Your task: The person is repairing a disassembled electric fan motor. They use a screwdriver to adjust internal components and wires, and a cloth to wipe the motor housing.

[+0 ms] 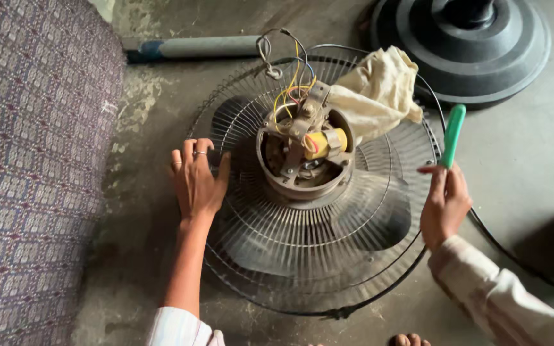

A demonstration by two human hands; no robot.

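A round wire fan guard (pixel 328 256) lies flat on the concrete floor, blades visible beneath it. At its centre sits the bare fan motor (pixel 304 150) with a yellow part and loose coloured wires (pixel 293 83) sticking up. My left hand (pixel 197 182) rests flat and open on the guard's left rim, with rings on two fingers. My right hand (pixel 444 202) is at the guard's right edge, gripping a green-handled tool (pixel 453 133) that points upward. A cream cloth (pixel 379 93) lies on the guard behind the motor.
A dark round fan base (pixel 514 51) stands at the top right. A grey pole (pixel 200 47) lies at the top. A patterned purple mat (pixel 33 166) covers the left side. A black cable (pixel 514 256) runs off to the right. Toes (pixel 410 339) show at the bottom edge.
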